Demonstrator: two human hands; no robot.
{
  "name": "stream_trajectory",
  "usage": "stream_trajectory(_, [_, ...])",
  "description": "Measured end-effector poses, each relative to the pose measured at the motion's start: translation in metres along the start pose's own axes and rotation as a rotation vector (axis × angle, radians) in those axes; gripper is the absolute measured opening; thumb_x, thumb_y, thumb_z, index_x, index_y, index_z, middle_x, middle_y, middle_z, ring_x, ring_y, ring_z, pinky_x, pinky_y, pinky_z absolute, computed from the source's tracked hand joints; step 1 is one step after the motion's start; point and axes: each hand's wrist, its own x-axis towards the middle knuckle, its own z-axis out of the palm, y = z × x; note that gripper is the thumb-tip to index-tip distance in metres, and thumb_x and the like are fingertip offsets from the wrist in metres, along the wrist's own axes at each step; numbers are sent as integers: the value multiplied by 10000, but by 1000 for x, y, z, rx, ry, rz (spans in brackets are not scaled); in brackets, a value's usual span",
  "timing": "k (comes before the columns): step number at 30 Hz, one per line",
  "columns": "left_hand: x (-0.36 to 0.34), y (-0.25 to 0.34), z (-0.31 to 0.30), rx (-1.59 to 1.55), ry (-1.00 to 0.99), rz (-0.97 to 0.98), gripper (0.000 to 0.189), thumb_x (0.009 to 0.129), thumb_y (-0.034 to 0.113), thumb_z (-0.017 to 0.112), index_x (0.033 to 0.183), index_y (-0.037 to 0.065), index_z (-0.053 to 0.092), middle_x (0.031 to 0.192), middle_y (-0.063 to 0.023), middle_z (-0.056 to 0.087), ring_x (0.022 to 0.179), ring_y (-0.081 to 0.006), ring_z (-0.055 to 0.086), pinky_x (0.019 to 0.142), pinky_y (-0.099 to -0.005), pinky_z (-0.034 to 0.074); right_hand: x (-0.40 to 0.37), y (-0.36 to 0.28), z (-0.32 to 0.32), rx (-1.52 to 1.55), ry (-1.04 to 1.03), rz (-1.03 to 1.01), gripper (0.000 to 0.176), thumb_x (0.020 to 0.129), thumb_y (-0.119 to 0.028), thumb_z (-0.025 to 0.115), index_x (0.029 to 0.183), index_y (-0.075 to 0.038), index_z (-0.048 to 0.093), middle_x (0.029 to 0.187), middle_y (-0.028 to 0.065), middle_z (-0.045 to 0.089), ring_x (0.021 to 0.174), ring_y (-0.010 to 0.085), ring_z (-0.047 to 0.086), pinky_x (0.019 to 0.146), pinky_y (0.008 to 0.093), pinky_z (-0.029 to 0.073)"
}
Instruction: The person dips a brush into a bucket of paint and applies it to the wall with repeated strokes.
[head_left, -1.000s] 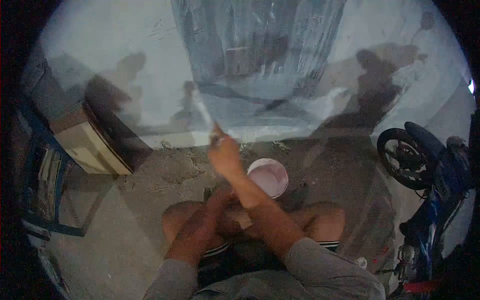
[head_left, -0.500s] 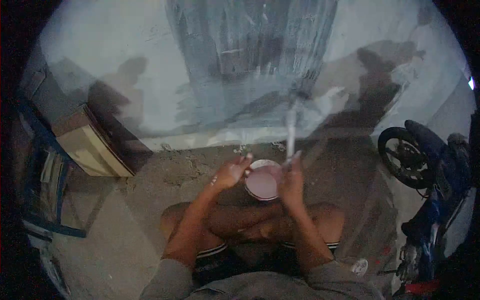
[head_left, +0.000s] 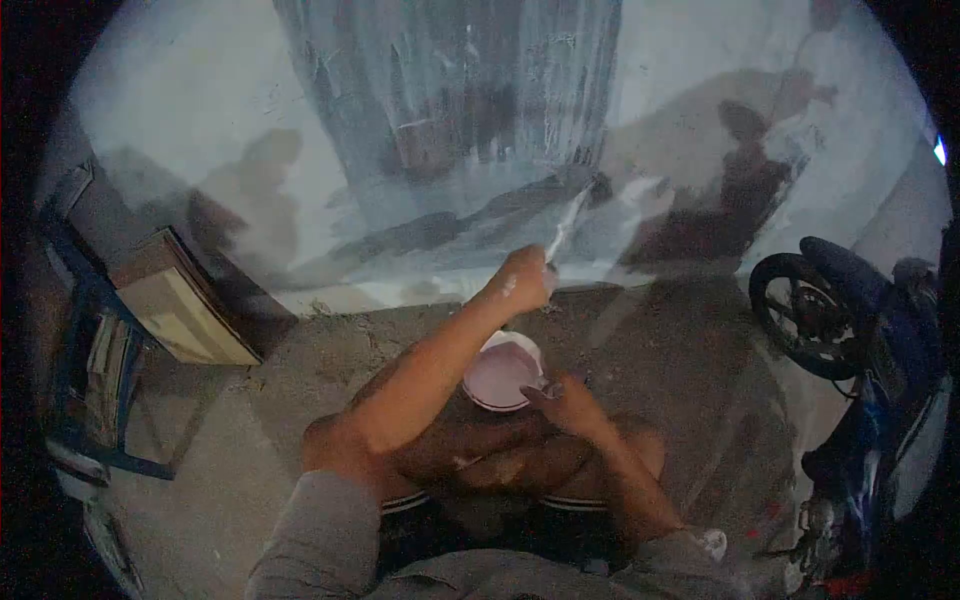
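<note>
My left hand [head_left: 528,280] is wrapped round the pale handle of a paintbrush [head_left: 568,225]. It reaches forward over the ground, and the brush's dark head is against or very near the lower wall [head_left: 470,215]; contact is hard to tell. Pale smears mark the back of this hand. A small round bucket [head_left: 541,350] of pinkish-white paint [head_left: 500,376] stands in front of my crossed legs. At its right side, my right hand [head_left: 563,404] grips the rim, fingers over the edge. Streaky grey and white patches cover the wall.
On the left, boards [head_left: 190,310] lean near the wall beside a blue frame [head_left: 145,463] with papers or similar flat items. A motorcycle [head_left: 870,370] stands on the right, its wheel [head_left: 803,315] near the wall. Shadows fall across the wall.
The paintbrush has passed from my right hand to my left, which has stretched forward to the wall. My right hand has come down onto the bucket's rim. The view has shifted slightly.
</note>
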Motion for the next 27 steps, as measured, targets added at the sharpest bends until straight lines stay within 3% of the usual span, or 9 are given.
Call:
stream_trajectory(6, [41,41,-21,-202,-139,-316,281,791,229,597,816,-50,574,647,-175,580,621,-244,608,536,-393,472,14,62,23,-194,23,-206,597,821,-255,565,1282,46,334,981,284,562,878,408,559,754,425,471])
stream_trajectory(8, [44,2,-25,-252,29,-270,312,791,286,629,833,-21,591,694,-155,590,568,-239,590,499,-390,479,14,60,26,-167,68,-239,644,819,-249,566,1313,49,280,976,284,564,884,415,554,749,432,472])
stream_trajectory(9, [41,-41,-26,-69,259,223,320,783,303,645,885,9,572,710,-141,589,539,-235,573,491,-380,484,16,59,26,-193,-14,-196,690,822,-252,567,1336,46,215,978,291,559,884,409,557,753,435,471])
stream_trajectory(11, [9,-62,-61,-200,400,104,386,762,292,670,1001,51,488,776,-126,592,559,-219,568,467,-362,470,10,50,21,-216,-108,-161,740,825,-256,567,1359,43,150,979,297,554,884,404,560,756,437,471])
stream_trajectory(12, [-18,-40,-90,-505,300,-509,455,748,263,678,1066,63,422,827,-126,595,607,-206,580,451,-354,451,2,37,14,-240,-174,-108,727,845,-300,540,1368,19,148,1107,283,494,976,392,531,830,429,441])
stream_trajectory(17, [-100,-101,-152,-903,519,-635,317,779,139,638,1001,32,439,795,-119,576,525,-165,520,420,-294,405,2,33,21,-297,-180,-229,708,868,-326,518,1391,-44,134,1230,270,434,1084,394,482,913,434,397])
stream_trajectory(19, [-127,-106,-156,-284,550,-344,301,776,87,627,1001,5,444,757,-104,564,479,-162,490,424,-276,402,1,29,22,-243,-240,-175,697,872,-316,518,1400,-79,129,1220,279,435,1088,408,474,921,450,384])
stream_trajectory(22, [-142,-104,-165,-690,494,-322,330,765,67,632,1022,-23,446,755,-92,560,481,-162,496,426,-273,411,4,30,25,-270,-304,-159,707,866,-328,528,1401,-88,133,1213,285,438,1088,409,473,930,451,376])
stream_trajectory(27, [-154,-81,-171,-638,680,-270,358,760,66,634,1057,-23,456,762,-98,577,553,-166,544,489,-291,448,-9,28,21,-277,-237,-213,711,860,-319,538,1400,-85,139,1218,275,443,1092,397,479,928,448,384])
